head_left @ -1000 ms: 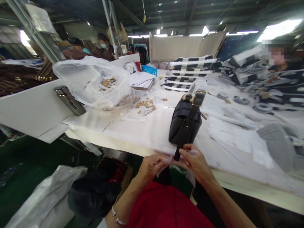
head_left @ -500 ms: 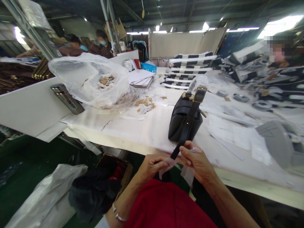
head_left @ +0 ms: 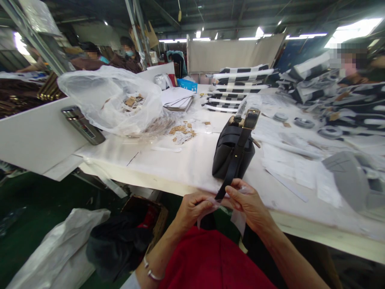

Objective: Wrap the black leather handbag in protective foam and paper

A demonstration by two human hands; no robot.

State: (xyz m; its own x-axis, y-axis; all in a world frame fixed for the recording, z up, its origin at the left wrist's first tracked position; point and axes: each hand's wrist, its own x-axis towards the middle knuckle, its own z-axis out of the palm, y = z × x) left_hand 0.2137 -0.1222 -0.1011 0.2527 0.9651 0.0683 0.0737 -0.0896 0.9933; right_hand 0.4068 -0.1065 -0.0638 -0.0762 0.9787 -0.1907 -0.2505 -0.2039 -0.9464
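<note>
A black handbag point(head_left: 230, 150) stands on the white table near its front edge. Its black strap point(head_left: 231, 176) has a gold buckle at the top and runs down toward me past the table edge. My left hand point(head_left: 192, 208) pinches a strip of thin white wrapping point(head_left: 199, 220) at the strap's lower part. My right hand point(head_left: 248, 204) is closed on the strap just above, with more of the translucent wrapping among its fingers and a loose piece hanging below. The strap's lower end is partly hidden by the wrapping and my hands.
Left on the table point(head_left: 156, 168) are a clear plastic bag point(head_left: 114, 100), a steel flask point(head_left: 82, 124) and scattered small tags point(head_left: 183, 132). Striped wrapped pieces point(head_left: 237, 88) lie behind the handbag. Tape rolls point(head_left: 305, 123) and a grey panel point(head_left: 345, 180) are to the right. Other people sit farther back.
My left hand has shifted slightly, and the wrapping at its fingers hangs lower and looks more bunched. The right hand keeps its grip; the whole view has moved a little.
</note>
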